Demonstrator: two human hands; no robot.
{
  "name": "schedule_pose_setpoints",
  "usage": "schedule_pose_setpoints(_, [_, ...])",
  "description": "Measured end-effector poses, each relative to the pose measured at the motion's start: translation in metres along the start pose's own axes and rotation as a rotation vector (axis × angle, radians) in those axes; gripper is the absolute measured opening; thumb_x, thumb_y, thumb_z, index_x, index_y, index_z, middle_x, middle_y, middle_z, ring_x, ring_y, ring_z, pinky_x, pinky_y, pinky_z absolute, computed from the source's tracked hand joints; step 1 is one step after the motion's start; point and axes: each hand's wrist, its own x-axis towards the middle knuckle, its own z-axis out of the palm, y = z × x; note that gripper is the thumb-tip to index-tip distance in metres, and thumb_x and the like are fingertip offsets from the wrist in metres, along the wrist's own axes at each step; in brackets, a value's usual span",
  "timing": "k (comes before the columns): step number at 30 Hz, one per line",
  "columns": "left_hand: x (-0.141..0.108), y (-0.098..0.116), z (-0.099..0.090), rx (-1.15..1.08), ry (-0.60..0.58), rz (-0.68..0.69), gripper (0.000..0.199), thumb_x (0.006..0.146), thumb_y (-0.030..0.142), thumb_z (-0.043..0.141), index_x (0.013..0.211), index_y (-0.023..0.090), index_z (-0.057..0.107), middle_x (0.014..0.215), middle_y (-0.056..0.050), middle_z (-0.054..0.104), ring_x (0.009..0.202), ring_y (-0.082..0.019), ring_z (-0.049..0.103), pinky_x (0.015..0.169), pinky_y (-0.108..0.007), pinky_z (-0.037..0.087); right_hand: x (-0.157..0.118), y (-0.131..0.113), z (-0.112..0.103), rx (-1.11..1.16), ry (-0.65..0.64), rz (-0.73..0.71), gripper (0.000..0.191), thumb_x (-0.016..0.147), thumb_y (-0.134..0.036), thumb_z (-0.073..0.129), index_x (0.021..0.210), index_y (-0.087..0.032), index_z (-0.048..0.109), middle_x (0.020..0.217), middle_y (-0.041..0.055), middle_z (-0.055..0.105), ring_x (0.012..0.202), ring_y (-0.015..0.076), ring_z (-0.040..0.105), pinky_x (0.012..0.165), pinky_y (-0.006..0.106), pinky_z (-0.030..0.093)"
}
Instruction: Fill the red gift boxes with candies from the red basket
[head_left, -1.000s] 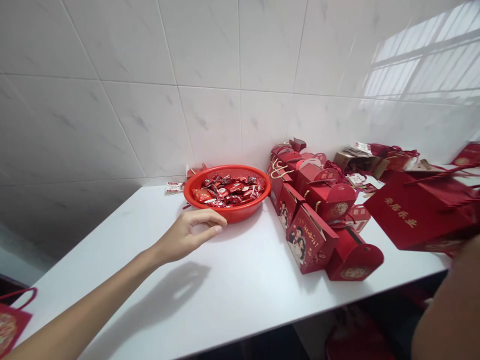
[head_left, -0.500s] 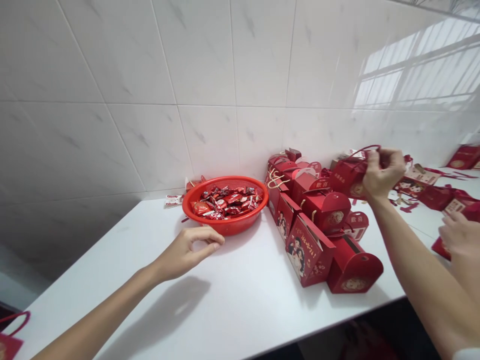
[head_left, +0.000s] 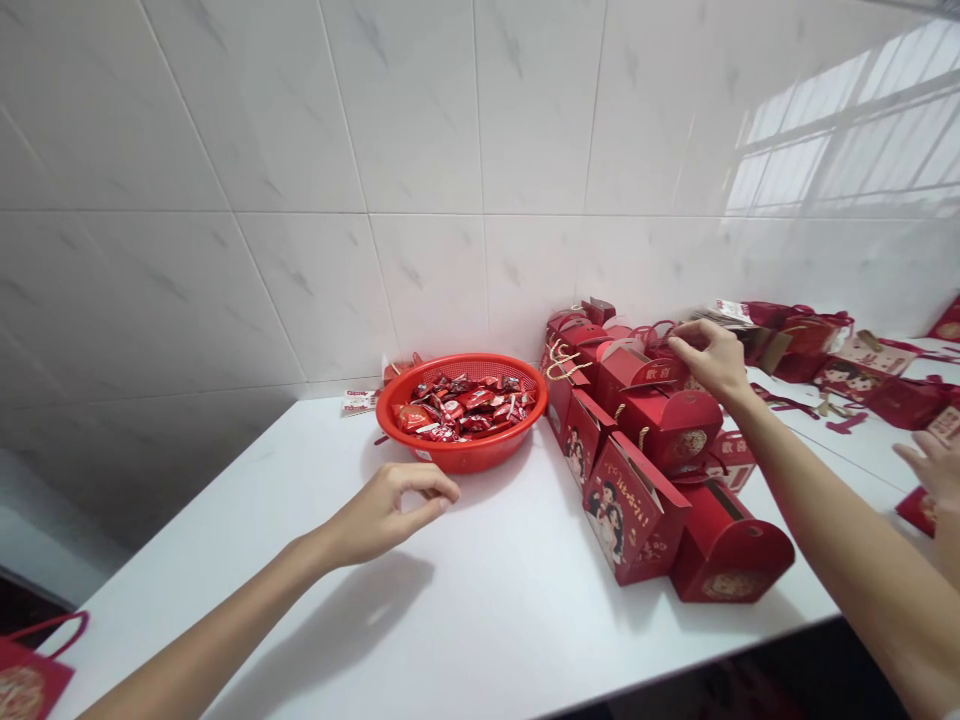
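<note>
My left hand hovers over the white table in front of a red plastic basket. Its fingers are curled, with a gap between thumb and forefinger, and nothing shows in it. The basket holds many red-wrapped sweets. Further right, my right hand reaches over rows of red gift boxes. Its fingertips are pinched at the thin red cord handle of a red gift box in the back rows. Most of that box is hidden behind other boxes.
Another person's hand is at the right edge, beside more red boxes and loose ribbons. Small printed cards lie left of the basket. A red bag shows at lower left. A tiled wall backs the white table.
My right hand has moved left and lowered the red gift box by its cord in among the other boxes. My left hand is almost unmoved. The view has shifted slightly.
</note>
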Motion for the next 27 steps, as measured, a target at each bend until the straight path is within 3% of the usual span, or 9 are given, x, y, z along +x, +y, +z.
schedule_pose_setpoints(4, [0.0,0.001,-0.001,-0.001,-0.007,-0.009,0.021,0.091,0.029,0.054,0.088,0.019,0.073,0.089,-0.004,0.074,0.083,-0.017,0.066,0.078,-0.027,0.054,0.001,-0.012,-0.012,-0.018,0.05,0.031,0.009,0.073,-0.021,0.073,0.08,-0.019,0.068,0.079,0.0076,0.074,0.079,0.0217,0.07,0.081,0.032,0.05])
schedule_pose_setpoints(11, [0.001,0.004,-0.001,-0.007,-0.014,-0.003,0.021,0.091,0.03,0.055,0.087,0.02,0.073,0.089,-0.004,0.074,0.082,-0.018,0.067,0.077,-0.027,0.054,0.003,-0.03,-0.029,-0.055,0.21,0.082,0.011,0.072,-0.014,0.073,0.073,-0.02,0.064,0.078,0.0115,0.074,0.073,0.0219,0.069,0.077,0.034,0.05])
schedule_pose_setpoints(16, [0.001,0.004,0.0,-0.012,-0.013,-0.016,0.02,0.091,0.029,0.055,0.087,0.02,0.073,0.089,-0.004,0.074,0.082,-0.017,0.067,0.078,-0.027,0.054,-0.017,-0.055,-0.041,-0.016,0.255,0.002,0.005,0.076,-0.017,0.07,0.08,-0.016,0.072,0.085,0.0133,0.076,0.076,0.0222,0.07,0.076,0.034,0.052])
schedule_pose_setpoints(19, [0.0,0.005,0.0,-0.022,-0.012,-0.019,0.019,0.09,0.028,0.055,0.087,0.019,0.073,0.089,-0.005,0.074,0.082,-0.017,0.066,0.079,-0.028,0.054,-0.045,-0.083,-0.052,0.037,0.264,-0.176,0.009,0.08,-0.025,0.068,0.084,-0.019,0.074,0.082,0.0087,0.075,0.072,0.0215,0.07,0.072,0.034,0.054])
schedule_pose_setpoints(21, [-0.001,0.005,0.0,-0.025,-0.011,-0.019,0.019,0.09,0.027,0.055,0.088,0.019,0.072,0.089,-0.005,0.074,0.082,-0.017,0.066,0.079,-0.028,0.054,-0.072,-0.107,-0.061,0.099,0.239,-0.374,0.008,0.084,-0.027,0.066,0.084,-0.022,0.073,0.086,0.0074,0.075,0.083,0.0235,0.072,0.082,0.039,0.055])
schedule_pose_setpoints(23, [-0.001,0.004,0.0,-0.024,-0.011,-0.023,0.019,0.09,0.026,0.055,0.088,0.018,0.072,0.089,-0.005,0.074,0.082,-0.017,0.066,0.078,-0.027,0.054,-0.104,-0.133,-0.067,0.147,0.165,-0.474,0.007,0.088,-0.025,0.064,0.09,-0.027,0.071,0.09,0.0057,0.074,0.09,0.0242,0.071,0.088,0.044,0.054])
schedule_pose_setpoints(27, [-0.001,0.0,0.0,-0.017,0.009,-0.015,0.018,0.089,0.024,0.056,0.088,0.018,0.072,0.091,-0.005,0.074,0.082,-0.017,0.066,0.077,-0.027,0.053,-0.169,-0.171,-0.057,0.31,-0.222,-0.701,0.022,0.087,-0.016,0.062,0.104,-0.031,0.064,0.094,0.0043,0.073,0.093,0.0244,0.068,0.094,0.051,0.052])
